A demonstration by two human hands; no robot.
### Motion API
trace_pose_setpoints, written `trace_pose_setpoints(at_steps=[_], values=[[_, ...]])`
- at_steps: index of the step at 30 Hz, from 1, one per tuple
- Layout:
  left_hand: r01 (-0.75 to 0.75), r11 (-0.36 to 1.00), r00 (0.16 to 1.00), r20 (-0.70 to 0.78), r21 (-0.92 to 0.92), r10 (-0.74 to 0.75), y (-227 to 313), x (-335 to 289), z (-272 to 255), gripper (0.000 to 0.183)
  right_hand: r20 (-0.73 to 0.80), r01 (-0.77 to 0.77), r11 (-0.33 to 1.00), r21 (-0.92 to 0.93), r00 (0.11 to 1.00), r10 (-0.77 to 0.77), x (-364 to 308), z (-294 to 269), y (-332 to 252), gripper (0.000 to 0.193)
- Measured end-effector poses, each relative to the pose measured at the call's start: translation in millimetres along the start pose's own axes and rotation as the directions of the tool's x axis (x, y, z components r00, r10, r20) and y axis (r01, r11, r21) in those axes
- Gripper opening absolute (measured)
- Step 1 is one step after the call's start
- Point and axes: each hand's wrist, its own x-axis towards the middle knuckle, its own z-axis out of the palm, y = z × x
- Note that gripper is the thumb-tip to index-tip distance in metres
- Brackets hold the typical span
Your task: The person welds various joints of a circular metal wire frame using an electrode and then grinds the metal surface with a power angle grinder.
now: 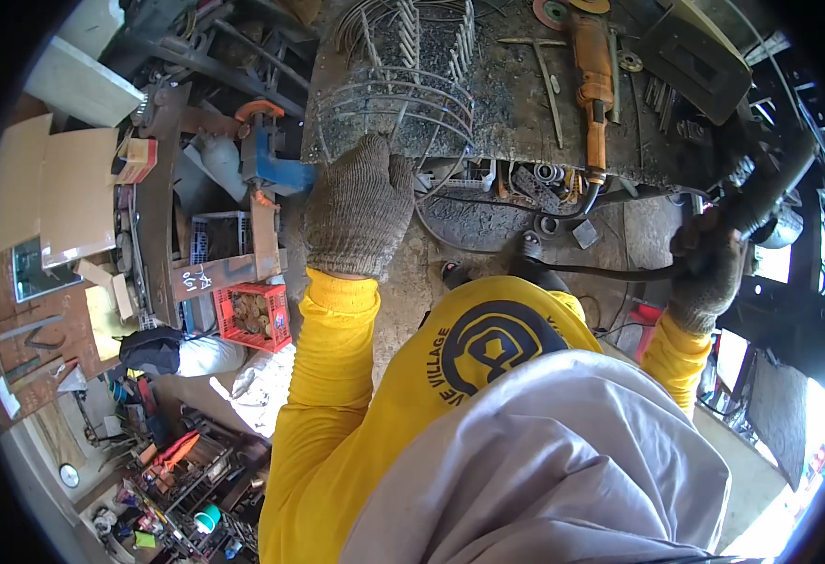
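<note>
A round wire frame [403, 99] of bent metal rods, with several short spring-like or ribbed rods standing up at its far side, lies on the dark metal worktable [516, 132]. My left hand [358, 202], in a grey knitted glove, is closed at the frame's near edge. Its fingertips are partly hidden. Out to the right, my right hand [707, 268], gloved too, grips a dark handheld tool [777, 193] with a thick black cable [610, 274] trailing left from it. The tool's exact kind is hard to make out.
On the table's right lie an orange angle grinder [593, 80], a T-shaped metal bar [546, 80] and a dark plate [699, 68]. A blue clamp [276, 164] stands left of my left hand. A red crate [253, 317] sits lower left. Parts fill a shelf below the tabletop.
</note>
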Motion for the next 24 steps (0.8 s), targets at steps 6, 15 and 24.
trace_pose_setpoints(at_steps=[6, 15, 24], values=[[0.041, 0.999, 0.998, 0.044, 0.021, -0.042, 4, 3, -10, 0.024, 0.298, -0.163, 0.98, -0.118, 0.935, 0.191, 25, -9, 22, 0.043], [0.002, 0.997, 0.998, -0.062, -0.081, -0.007, 4, -2, -7, 0.02, 0.46, -0.388, 0.91, -0.15, 0.787, 0.411, 59, -49, 55, 0.051], [0.061, 0.996, 0.998, -0.026, -0.062, -0.063, 11, -2, -4, 0.022, 0.383, -0.616, 0.788, 0.007, 0.729, 0.567, 68, -56, 67, 0.076]])
